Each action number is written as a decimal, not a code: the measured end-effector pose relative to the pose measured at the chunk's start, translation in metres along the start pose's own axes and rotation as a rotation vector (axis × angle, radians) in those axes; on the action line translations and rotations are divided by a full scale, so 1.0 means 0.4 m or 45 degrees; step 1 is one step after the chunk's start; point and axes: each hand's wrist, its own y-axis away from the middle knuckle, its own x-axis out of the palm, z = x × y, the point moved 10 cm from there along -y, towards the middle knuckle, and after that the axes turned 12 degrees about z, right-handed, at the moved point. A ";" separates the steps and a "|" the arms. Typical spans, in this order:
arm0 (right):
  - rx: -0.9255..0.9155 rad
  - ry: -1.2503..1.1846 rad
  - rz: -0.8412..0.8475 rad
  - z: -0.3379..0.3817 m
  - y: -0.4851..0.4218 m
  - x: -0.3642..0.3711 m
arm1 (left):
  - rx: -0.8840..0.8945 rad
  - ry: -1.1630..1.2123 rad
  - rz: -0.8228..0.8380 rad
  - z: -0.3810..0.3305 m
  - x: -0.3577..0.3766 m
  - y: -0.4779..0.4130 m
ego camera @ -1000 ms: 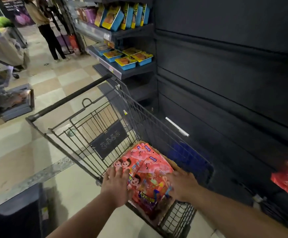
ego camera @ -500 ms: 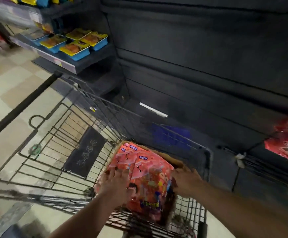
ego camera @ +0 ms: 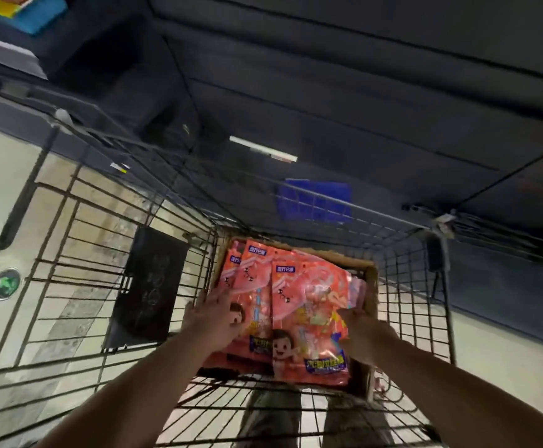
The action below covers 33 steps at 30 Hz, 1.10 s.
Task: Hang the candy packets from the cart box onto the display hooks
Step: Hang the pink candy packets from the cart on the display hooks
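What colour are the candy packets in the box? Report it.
The candy packets are pinkish red with cartoon children; head view shows it.

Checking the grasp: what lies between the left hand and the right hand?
The pink candy packets in the cardboard box, per the head view.

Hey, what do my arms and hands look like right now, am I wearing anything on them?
Nothing is worn on either. The left hand and right hand have no gloves, and no ring shows, though the picture is a bit blurred. The left forearm and right forearm show no sleeve, watch or band as far as the frame's edge.
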 end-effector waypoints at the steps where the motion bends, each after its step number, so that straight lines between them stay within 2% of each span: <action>1: 0.012 -0.048 0.019 0.000 -0.013 0.015 | 0.001 0.017 0.022 0.013 0.008 -0.018; 8: 0.098 -0.322 0.086 -0.017 -0.075 0.092 | 0.021 0.225 0.165 0.041 0.065 -0.125; 14: 0.159 -0.701 0.060 -0.051 -0.134 0.131 | 0.081 0.608 0.168 0.018 0.074 -0.185; 19: 0.187 -1.064 0.053 -0.059 -0.170 0.171 | 0.012 0.918 0.184 0.024 0.086 -0.217; 22: 0.279 -1.145 -0.052 -0.080 -0.167 0.166 | -0.067 0.975 0.164 0.043 0.093 -0.224; 25: 0.325 -1.233 -0.042 -0.091 -0.160 0.177 | -0.102 1.067 0.185 0.048 0.108 -0.226; 29: 0.283 -1.333 -0.057 -0.094 -0.146 0.178 | -0.113 1.140 0.286 0.034 0.139 -0.210; 33: 0.171 -1.428 -0.146 -0.091 -0.120 0.157 | -0.130 1.232 0.276 0.022 0.145 -0.192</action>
